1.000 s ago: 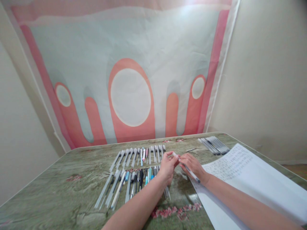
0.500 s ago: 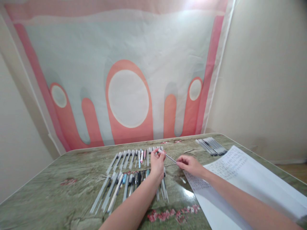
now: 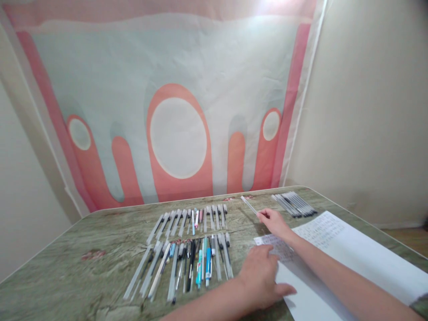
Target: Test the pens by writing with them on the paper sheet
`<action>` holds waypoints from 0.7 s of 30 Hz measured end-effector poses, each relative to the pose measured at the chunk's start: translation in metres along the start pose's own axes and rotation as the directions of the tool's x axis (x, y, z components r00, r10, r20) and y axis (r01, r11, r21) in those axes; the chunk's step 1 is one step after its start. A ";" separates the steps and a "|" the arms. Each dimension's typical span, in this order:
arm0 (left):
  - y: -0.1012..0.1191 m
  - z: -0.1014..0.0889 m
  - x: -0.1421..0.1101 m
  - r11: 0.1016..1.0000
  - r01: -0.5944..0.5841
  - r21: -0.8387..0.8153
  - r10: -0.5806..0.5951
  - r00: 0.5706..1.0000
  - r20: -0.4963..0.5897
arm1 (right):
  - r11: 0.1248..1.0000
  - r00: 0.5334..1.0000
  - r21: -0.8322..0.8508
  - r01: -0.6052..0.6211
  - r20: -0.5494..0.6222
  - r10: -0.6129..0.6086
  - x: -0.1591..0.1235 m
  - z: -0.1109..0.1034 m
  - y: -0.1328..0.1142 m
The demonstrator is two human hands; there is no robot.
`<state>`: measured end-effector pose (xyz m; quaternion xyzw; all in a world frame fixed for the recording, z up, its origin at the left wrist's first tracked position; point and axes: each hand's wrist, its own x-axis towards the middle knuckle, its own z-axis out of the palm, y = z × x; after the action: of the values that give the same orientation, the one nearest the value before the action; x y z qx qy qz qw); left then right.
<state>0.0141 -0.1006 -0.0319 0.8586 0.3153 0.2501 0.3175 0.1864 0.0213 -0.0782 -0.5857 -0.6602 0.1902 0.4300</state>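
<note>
My right hand (image 3: 273, 223) pinches a slim pen (image 3: 249, 205) near its lower end. The pen has a pale, translucent look and slants up to the left, toward the far edge of the table. My left hand (image 3: 258, 273) holds nothing, its thumb apart from the fingers, at the left edge of the written sheet of paper (image 3: 326, 232). To its left lie two rows of pens: a front row (image 3: 174, 267) with clear, black and blue pens, and a back row (image 3: 183, 223) of mostly clear ones with pale caps.
A group of slim clear pens (image 3: 294, 204) lies side by side at the back right of the table (image 3: 67, 263). More white paper covers the right front. Behind the table hangs a pink and grey backdrop (image 3: 180, 133).
My left hand has let go of the pen and moved down and right to the paper. My right hand has moved right and slightly up, turning the pen's far end toward the back.
</note>
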 end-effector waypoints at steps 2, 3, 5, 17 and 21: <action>0.008 0.004 -0.003 0.990 0.008 0.143 -0.025 0.992 0.121 | 0.994 1.000 -0.109 -0.013 0.002 0.013 0.003 -0.006 0.002; 0.011 0.005 -0.004 0.980 0.009 0.201 -0.043 0.985 0.166 | 0.984 1.000 -0.177 -0.019 -0.005 0.018 0.004 -0.010 0.003; 0.014 0.004 -0.002 0.958 0.012 0.286 -0.079 0.971 0.225 | 0.939 0.999 -0.341 -0.038 -0.038 0.027 0.007 -0.020 0.007; 0.014 0.005 -0.002 0.929 0.011 0.370 -0.121 0.954 0.275 | 0.523 0.975 -0.823 -0.222 -0.201 0.099 0.011 -0.052 0.030; 0.012 0.006 -0.002 0.931 -0.008 0.364 -0.096 0.959 0.267 | 0.494 0.972 -0.839 -0.230 -0.220 0.081 0.010 -0.052 0.032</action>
<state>0.0207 -0.1116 -0.0275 0.9216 0.3271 0.0566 0.2011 0.2477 0.0255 -0.0704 -0.7911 -0.5771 -0.1684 0.1130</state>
